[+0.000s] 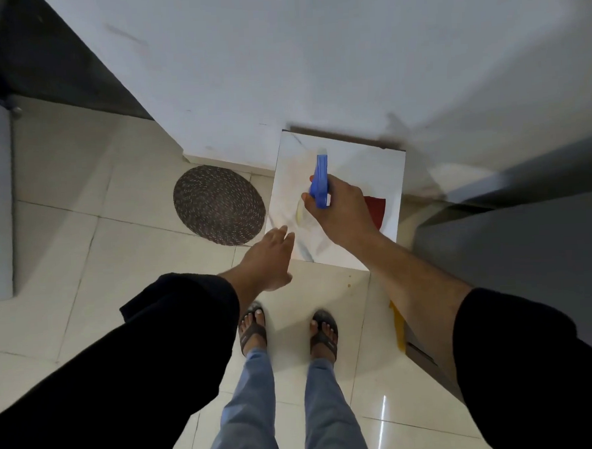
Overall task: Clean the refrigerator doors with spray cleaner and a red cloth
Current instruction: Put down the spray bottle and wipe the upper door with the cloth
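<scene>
Head view, right hand (342, 210) gripping spray bottle (321, 181), left hand (269, 256) open

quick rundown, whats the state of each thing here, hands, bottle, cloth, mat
right hand: closed in a grip on the spray bottle, held above the stool
blue-topped spray bottle: in the right hand, nozzle pointing away from the person
left hand: open, fingers spread, holding nothing
red cloth: lying on the white marbled stool top, partly hidden by the right hand
round dark woven mat: flat on the tiled floor
</scene>
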